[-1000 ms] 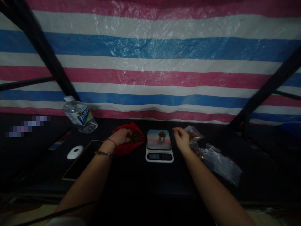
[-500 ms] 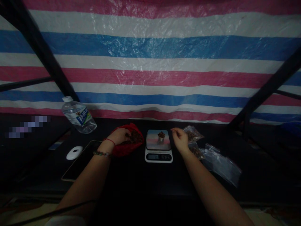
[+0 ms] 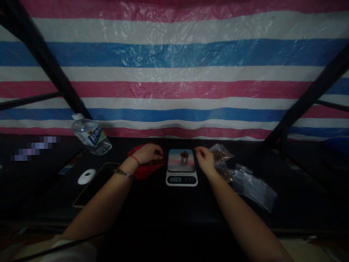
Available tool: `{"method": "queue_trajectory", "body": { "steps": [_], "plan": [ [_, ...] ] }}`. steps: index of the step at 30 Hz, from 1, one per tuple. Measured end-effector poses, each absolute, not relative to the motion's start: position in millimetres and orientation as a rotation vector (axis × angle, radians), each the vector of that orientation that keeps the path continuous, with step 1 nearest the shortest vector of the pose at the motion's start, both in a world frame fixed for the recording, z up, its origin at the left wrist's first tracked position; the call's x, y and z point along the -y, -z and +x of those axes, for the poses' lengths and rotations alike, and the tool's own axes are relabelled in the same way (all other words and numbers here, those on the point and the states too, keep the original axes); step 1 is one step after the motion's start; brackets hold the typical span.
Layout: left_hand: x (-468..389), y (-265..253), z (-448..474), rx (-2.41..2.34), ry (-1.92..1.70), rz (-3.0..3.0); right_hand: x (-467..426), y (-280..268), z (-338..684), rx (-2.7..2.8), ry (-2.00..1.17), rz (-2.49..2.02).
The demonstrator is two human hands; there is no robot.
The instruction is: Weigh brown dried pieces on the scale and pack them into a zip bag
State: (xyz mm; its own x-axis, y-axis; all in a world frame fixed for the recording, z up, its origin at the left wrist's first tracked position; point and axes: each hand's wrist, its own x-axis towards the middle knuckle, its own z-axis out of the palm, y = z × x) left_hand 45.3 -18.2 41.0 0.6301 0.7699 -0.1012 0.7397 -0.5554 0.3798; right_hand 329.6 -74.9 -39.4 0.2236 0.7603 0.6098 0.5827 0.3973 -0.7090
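Note:
A kitchen scale (image 3: 181,179) stands in the middle of the table, its small display lit. On its platform sits a small metal cup (image 3: 184,159) heaped with brown dried bits. My left hand (image 3: 149,153) is over a red bag (image 3: 148,172) of the same dark bits, fingers curled and pressed together; what they hold is too dark to tell. Just right of the scale, my right hand (image 3: 205,160) has thumb and fingers closed in a pinch, and whatever is between them is too small to name. It is apart from the cup.
Filled zip bags (image 3: 221,153) lie behind my right wrist, with clear plastic bags (image 3: 255,187) nearer. To the left are a water bottle (image 3: 92,136), a white mouse-like object (image 3: 86,176) and a dark tablet (image 3: 94,187). A slanting frame bar (image 3: 300,103) rises at right.
My left hand has shifted right and its fingers have come up out of the bits in the red bag. My right hand stays pinched beside the scale. The view has shifted slightly.

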Motion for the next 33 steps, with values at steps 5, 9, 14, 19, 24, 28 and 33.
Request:
{"method": "queue_trajectory", "body": {
  "steps": [5,9,14,19,24,28,33],
  "plan": [
    [28.4,-32.1,105.4,-1.124,-0.161,2.522,76.8,35.8,328.9,1.44,-0.195,-1.259],
    [27.8,-19.5,125.8,-1.198,-0.098,2.629,76.2,35.7,329.9,1.442,-0.18,-1.26],
    [27.8,-20.0,129.4,-1.228,-0.061,2.643,74.5,37.3,331.1,1.453,-0.175,-1.252],
    [28.8,-23.7,128.7,-1.252,-0.117,2.602,68.8,40.8,332.8,1.529,-0.167,-1.286],
    [21.0,-27.7,106.8,-1.296,-0.275,2.549,57.9,52.8,332.7,1.679,-0.17,-1.37],
    [6.8,-29.4,65.6,-1.473,-0.388,2.521,51.9,62.1,332.5,1.729,-0.186,-1.401],
    [-2.0,-15.9,17.1,-1.555,-0.298,2.588,46.5,64.6,335.9,1.723,-0.209,-1.438]
  ]
}}
